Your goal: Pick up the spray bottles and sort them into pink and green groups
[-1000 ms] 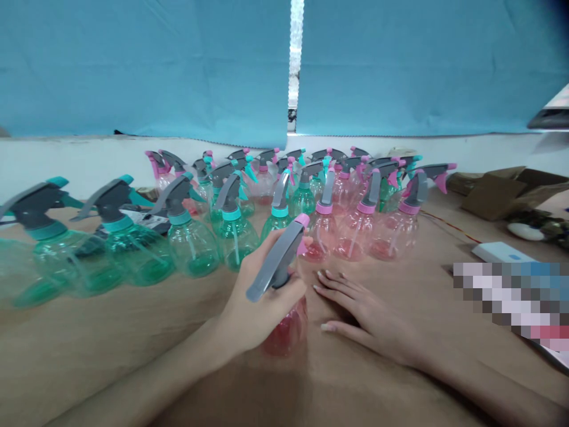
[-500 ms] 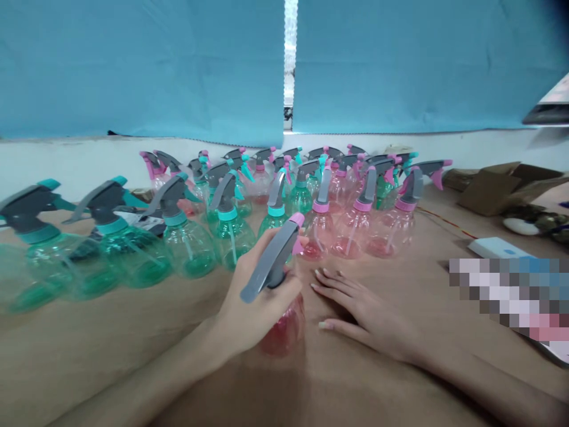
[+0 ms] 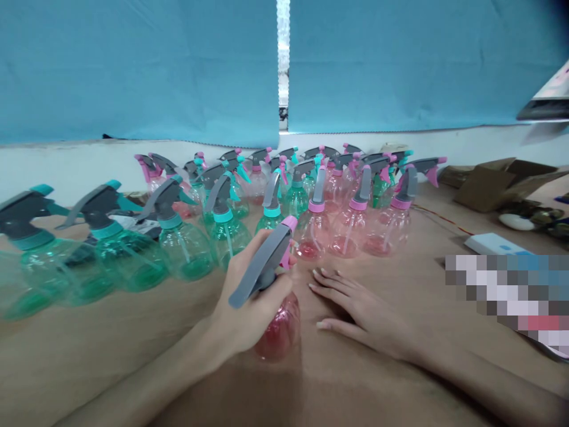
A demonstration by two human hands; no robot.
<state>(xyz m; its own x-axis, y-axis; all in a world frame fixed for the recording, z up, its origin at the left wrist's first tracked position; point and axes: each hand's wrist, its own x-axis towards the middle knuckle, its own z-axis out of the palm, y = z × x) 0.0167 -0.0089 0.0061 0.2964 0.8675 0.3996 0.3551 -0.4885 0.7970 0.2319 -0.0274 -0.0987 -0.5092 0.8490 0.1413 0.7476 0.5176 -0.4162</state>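
Note:
My left hand (image 3: 246, 302) is wrapped round the neck of a pink spray bottle (image 3: 279, 329) with a grey trigger head (image 3: 262, 267), which stands upright on the brown table (image 3: 133, 344). My right hand (image 3: 360, 308) lies flat on the table just right of that bottle, fingers stretched out and holding nothing. Behind both hands stand rows of several green spray bottles (image 3: 184, 249) and pink spray bottles (image 3: 351, 228).
A blue curtain (image 3: 133, 65) hangs behind the table. Cardboard pieces (image 3: 489, 184), a white box (image 3: 491, 243) and a white rounded object (image 3: 515, 221) lie at the right. More green bottles (image 3: 35, 267) stand at the far left.
The view has drifted slightly, so everything sits a little further left. Both hands keep their hold and pose.

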